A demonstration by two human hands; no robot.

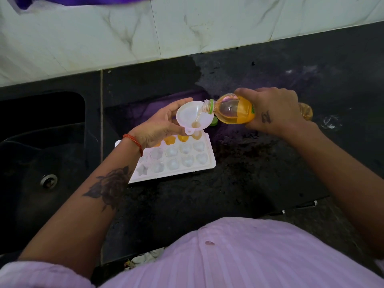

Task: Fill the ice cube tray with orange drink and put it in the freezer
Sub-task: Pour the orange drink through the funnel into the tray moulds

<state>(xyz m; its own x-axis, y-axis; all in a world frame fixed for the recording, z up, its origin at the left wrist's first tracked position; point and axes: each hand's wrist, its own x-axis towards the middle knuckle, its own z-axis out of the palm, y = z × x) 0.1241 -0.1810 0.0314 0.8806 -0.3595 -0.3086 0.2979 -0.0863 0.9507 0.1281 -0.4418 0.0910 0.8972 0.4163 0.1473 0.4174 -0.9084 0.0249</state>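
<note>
Ice cube tray [204,166] sits flat on your dark countertop [259,173], just right of the sink [41,152]. Far row already has orange drink in a few moulds, the nearer rows look clear. Your left hand [158,127] has its fingers curled round the white funnel [194,116], holding it over the far right corner mould with the spout just above it. Your right hand [272,111] grips the orange drink bottle [234,111], tipped sideways with its mouth over the funnel rim and a thin stream running in. Green cap [214,121] lies on the counter behind the funnel.
</note>
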